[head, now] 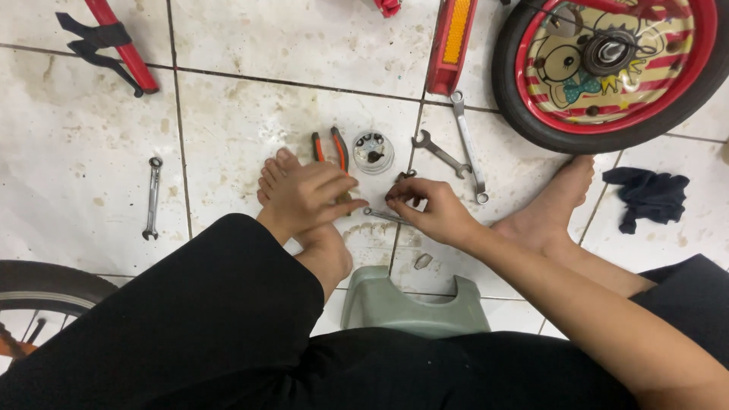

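Note:
My left hand rests over my left foot, fingers curled, its fingertips at one end of a thin metal wrench lying on the floor tiles. My right hand pinches a small dark metal part just above that wrench. Whether the left hand actually grips the wrench is hidden by the fingers. Orange-handled pliers lie just beyond my left hand, next to a small clear round container with small parts inside.
Two wrenches lie beyond my right hand; another wrench lies at the left. A small red bicycle wheel is at top right, a dark rag at right, a grey-green stool under me, another tyre at lower left.

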